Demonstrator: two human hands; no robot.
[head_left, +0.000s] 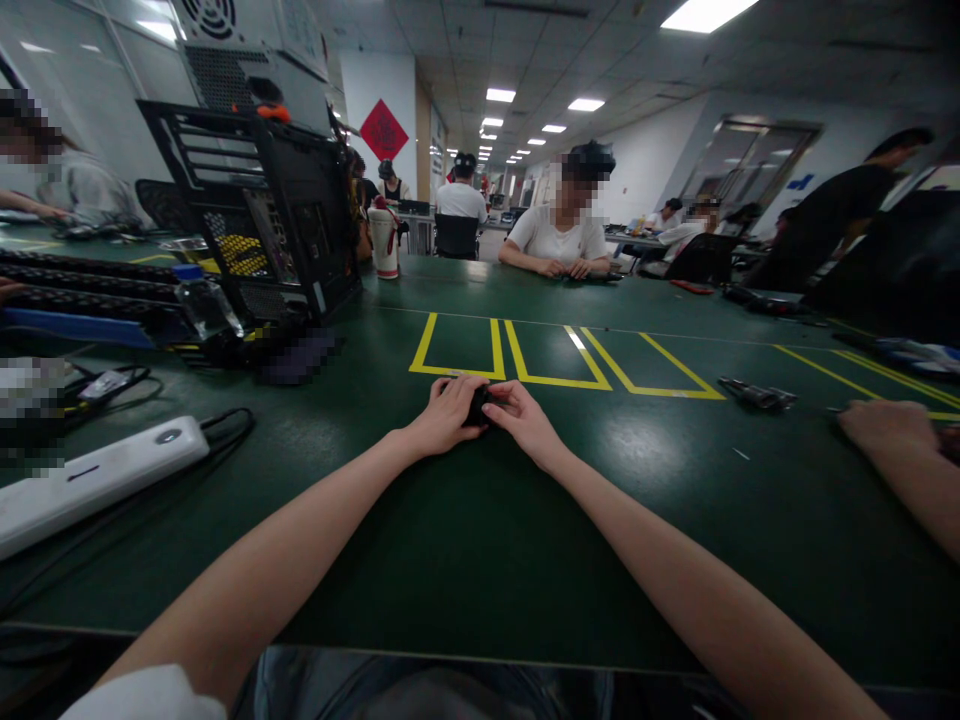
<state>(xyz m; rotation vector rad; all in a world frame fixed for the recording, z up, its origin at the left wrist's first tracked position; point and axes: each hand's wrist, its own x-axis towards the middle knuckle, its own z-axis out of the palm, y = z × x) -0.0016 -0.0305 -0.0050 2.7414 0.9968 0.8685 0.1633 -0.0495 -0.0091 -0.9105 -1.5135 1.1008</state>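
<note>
Both my hands meet on the green table [480, 540], just in front of yellow taped boxes [525, 352]. A small black object [478, 404] sits between them; what it is I cannot make out. My left hand [444, 415] curls around its left side with fingers closed over it. My right hand [521, 418] pinches its right side with fingertips pressed on it.
An open black computer case [262, 215] stands at the left, with a water bottle [206, 300] and cables beside it. A white power strip [90, 478] lies near left. A small tool [757, 395] lies at right, beside another person's hand [889, 425]. Other people sit at the far side.
</note>
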